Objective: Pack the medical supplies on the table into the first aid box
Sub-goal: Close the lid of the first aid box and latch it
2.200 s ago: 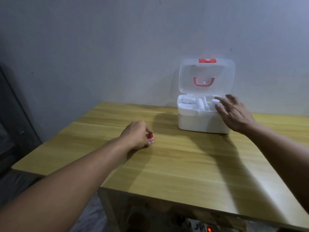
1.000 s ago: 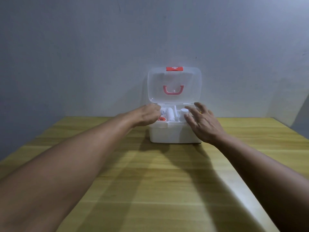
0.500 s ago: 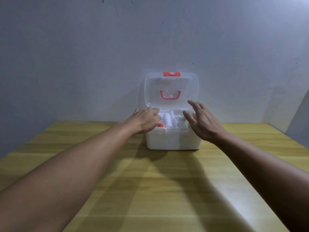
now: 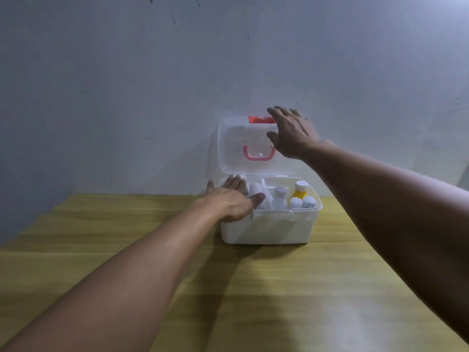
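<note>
The white first aid box (image 4: pixel 269 228) stands at the back of the wooden table with its clear lid (image 4: pixel 237 148) raised upright. The lid carries a pink handle (image 4: pixel 258 153) and a red latch (image 4: pixel 261 119). Inside the box I see a white roll (image 4: pixel 256 190), a white bottle (image 4: pixel 279 198), a yellow bottle with a white cap (image 4: pixel 300 190) and two small white rolls (image 4: pixel 303 202). My left hand (image 4: pixel 231 201) lies flat and open over the box's left rim, holding nothing. My right hand (image 4: pixel 291 133) is open at the lid's top right corner, beside the latch.
The wooden table (image 4: pixel 228 288) stretches toward me with bare surface on all sides of the box. A plain grey wall (image 4: pixel 127 97) stands directly behind the box and lid.
My left hand has let go of the red-capped item in the box and now lies flat on the rim. My right hand rose from the box's front rim to the lid's top.
</note>
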Available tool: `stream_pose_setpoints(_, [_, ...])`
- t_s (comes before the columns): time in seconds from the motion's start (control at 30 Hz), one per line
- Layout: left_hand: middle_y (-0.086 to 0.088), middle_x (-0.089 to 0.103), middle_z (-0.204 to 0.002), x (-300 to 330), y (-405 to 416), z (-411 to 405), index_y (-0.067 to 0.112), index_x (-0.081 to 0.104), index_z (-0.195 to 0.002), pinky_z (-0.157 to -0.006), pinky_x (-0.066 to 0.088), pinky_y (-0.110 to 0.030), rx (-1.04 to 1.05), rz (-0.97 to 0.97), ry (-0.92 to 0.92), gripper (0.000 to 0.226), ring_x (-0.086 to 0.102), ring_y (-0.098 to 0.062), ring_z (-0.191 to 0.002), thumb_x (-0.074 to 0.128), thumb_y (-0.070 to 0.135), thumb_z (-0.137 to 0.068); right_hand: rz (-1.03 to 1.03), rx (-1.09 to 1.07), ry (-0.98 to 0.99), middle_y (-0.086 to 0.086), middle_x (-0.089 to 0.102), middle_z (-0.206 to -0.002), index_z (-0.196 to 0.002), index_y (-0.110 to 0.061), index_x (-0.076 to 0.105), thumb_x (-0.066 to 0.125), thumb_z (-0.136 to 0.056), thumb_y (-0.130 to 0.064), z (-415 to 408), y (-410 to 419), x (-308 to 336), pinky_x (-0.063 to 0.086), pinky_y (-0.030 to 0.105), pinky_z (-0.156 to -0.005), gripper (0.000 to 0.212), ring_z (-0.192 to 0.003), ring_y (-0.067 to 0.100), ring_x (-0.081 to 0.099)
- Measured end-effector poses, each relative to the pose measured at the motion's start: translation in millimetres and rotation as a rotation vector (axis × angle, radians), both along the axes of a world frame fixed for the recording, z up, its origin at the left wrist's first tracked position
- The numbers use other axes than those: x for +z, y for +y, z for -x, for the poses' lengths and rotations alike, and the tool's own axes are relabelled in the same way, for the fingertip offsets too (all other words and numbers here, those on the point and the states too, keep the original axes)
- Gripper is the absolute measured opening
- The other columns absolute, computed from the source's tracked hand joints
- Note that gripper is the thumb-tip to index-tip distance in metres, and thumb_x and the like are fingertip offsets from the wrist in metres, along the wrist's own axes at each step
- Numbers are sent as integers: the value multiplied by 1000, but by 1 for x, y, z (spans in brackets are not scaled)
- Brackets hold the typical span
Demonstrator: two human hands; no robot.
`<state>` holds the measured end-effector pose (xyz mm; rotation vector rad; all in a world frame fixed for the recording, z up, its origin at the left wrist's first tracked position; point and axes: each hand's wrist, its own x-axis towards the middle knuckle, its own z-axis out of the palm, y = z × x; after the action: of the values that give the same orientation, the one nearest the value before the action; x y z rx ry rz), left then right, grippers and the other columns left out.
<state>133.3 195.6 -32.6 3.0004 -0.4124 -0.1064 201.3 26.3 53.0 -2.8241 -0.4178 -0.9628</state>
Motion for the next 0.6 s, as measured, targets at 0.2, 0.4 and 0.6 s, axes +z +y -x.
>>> stream_pose_setpoints(0.2, [2,-13,-162,-4,1,-2,18,-6,-152,-117,-10,-56,-3,8,-13,79,-12,-13,-148,7,67,-90,24,-27,-153,12,64,-118,-125,-16,59,55,-94,-23,-6,8,11,43,42,-86,31,-104,33,57])
stream_pose_setpoints(0.4, [-6,-8,-163,-17,3,5,11,-1,-152,-116,-16,-51,34,152,-370,84,-13,-21,-148,13,66,-91,2,109,-130,10,66,-99,-113,-9,66,51,-96,-29,39,1,22,51,36,-65,29,-77,26,61])
stream_pose_setpoints(0.6, [-26,51,-124,-14,12,39,-6,50,-121,-105,31,-58,-77,576,-1155,52,44,-36,-122,40,35,-91,78,186,68,8,63,-87,-94,-11,64,53,-94,-28,96,-12,13,42,33,-59,20,-73,25,56])
